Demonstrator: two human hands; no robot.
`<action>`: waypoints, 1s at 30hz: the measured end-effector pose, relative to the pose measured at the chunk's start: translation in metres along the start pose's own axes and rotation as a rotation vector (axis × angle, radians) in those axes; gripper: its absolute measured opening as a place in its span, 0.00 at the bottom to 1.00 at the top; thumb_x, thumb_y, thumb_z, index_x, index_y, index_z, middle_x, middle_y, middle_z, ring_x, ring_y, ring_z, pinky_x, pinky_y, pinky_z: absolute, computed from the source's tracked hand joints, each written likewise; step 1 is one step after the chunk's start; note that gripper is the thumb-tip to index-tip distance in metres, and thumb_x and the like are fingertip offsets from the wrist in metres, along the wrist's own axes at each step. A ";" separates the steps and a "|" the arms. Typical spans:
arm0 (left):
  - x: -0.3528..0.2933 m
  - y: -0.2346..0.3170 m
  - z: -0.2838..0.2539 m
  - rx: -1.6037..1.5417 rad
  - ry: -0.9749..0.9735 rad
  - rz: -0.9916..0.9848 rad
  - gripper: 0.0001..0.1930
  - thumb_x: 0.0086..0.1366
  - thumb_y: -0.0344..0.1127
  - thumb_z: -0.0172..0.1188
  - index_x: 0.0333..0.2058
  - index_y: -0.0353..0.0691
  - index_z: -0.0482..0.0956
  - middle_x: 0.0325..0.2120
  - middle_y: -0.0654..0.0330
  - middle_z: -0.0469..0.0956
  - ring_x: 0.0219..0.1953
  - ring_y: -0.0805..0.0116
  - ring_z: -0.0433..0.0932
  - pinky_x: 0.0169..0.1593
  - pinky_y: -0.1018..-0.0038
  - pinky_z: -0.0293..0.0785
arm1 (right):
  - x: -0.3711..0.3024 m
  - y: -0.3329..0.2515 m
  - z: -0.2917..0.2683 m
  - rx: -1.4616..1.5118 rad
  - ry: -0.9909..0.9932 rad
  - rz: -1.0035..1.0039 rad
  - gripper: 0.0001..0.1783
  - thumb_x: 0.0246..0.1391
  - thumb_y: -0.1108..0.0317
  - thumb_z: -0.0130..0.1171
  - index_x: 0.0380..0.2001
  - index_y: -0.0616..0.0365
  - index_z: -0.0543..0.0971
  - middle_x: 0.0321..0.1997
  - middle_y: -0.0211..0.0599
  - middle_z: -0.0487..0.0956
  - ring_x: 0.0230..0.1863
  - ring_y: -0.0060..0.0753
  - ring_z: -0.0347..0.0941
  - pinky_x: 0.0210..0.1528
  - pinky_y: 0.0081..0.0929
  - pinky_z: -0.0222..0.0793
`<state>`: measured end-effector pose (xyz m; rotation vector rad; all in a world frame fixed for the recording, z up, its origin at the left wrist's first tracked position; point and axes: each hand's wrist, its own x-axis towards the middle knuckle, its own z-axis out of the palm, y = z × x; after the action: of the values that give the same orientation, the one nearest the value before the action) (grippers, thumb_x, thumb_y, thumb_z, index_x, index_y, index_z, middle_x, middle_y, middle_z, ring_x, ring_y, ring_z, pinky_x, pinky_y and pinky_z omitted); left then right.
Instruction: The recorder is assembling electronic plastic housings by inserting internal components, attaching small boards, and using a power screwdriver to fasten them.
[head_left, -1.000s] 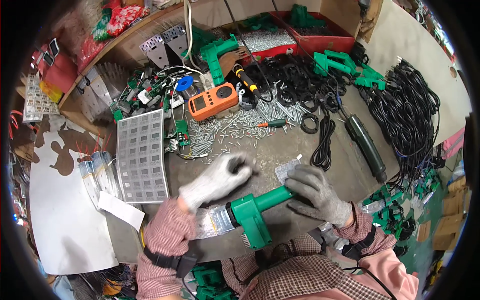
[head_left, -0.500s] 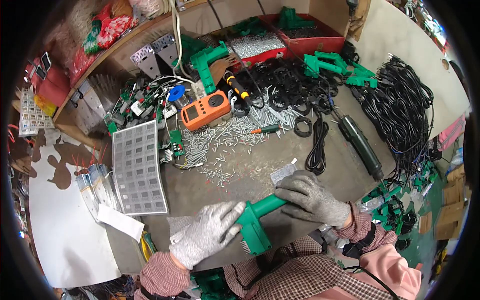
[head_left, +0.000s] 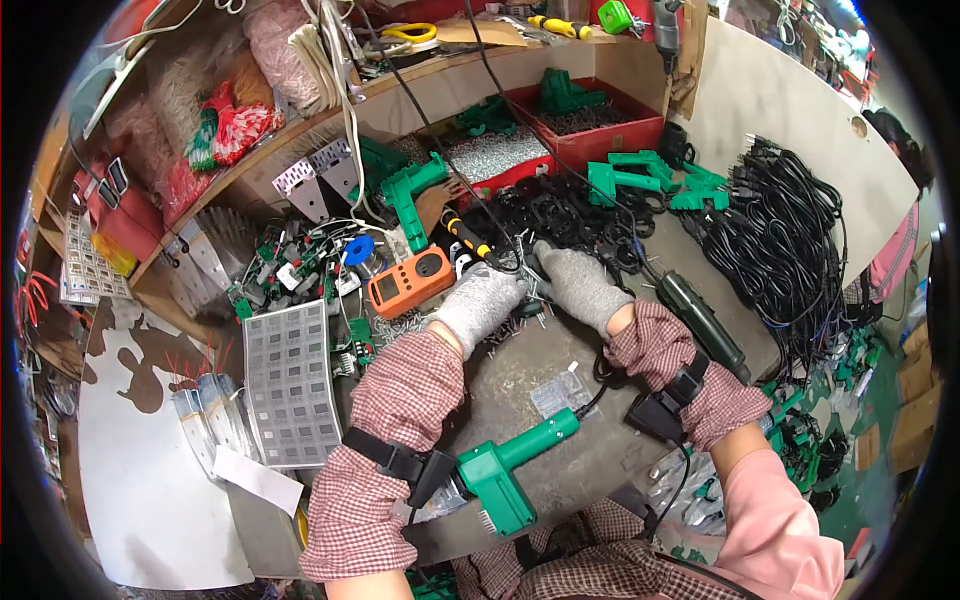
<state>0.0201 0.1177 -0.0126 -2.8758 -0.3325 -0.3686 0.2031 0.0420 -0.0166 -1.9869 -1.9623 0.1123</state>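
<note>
Both my hands, in grey knit gloves, are in the pile of long silver screws (head_left: 528, 262) in the middle of the bench. My left hand (head_left: 482, 303) bends its fingers inward at the pile's near left side. Facing it, my right hand (head_left: 582, 284) has its fingers curled together; screws stick out between the two hands. My fingertips are partly hidden among the screws. A green pistol-shaped plastic tool housing (head_left: 505, 475) lies untouched at the bench's near edge, a black cord running from its handle end. Beside it lies a small clear plastic bag (head_left: 562, 394).
An orange meter (head_left: 410, 283) and a yellow-black screwdriver (head_left: 468, 238) lie by my left hand. Black plastic rings (head_left: 560, 215) are heaped beyond. A dark electric screwdriver (head_left: 702, 328) and bundled black cords (head_left: 775, 215) are at right. Red bins (head_left: 625, 138) stand behind; a label sheet (head_left: 290, 385) is at left.
My hands have let go of the green housing and reached forward into the screw pile. The housing now rests at the near edge. The view has shifted, showing more of the back shelf.
</note>
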 end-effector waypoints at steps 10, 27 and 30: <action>-0.001 -0.008 -0.012 -0.066 -0.114 0.006 0.09 0.58 0.28 0.59 0.39 0.38 0.82 0.34 0.50 0.82 0.42 0.50 0.83 0.46 0.57 0.79 | -0.059 -0.003 -0.024 0.397 -0.092 -0.248 0.16 0.59 0.66 0.59 0.49 0.58 0.79 0.41 0.55 0.83 0.42 0.61 0.80 0.46 0.49 0.76; -0.017 -0.003 -0.014 -0.235 -0.024 -0.276 0.08 0.62 0.30 0.63 0.39 0.38 0.77 0.34 0.51 0.80 0.40 0.49 0.81 0.45 0.56 0.77 | -0.067 -0.005 -0.028 0.205 -0.197 -0.432 0.14 0.65 0.58 0.53 0.47 0.55 0.75 0.33 0.54 0.81 0.35 0.61 0.80 0.39 0.53 0.76; -0.032 0.010 -0.017 -0.533 0.180 -0.509 0.08 0.63 0.27 0.60 0.41 0.39 0.77 0.31 0.53 0.78 0.36 0.57 0.81 0.42 0.65 0.77 | -0.077 -0.004 -0.042 0.236 -0.135 -0.356 0.13 0.66 0.60 0.53 0.48 0.55 0.75 0.33 0.55 0.81 0.33 0.62 0.79 0.37 0.53 0.74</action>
<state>-0.0113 0.0973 -0.0069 -3.1855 -1.0829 -0.9205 0.2081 -0.0417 0.0102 -1.4952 -2.2366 0.3772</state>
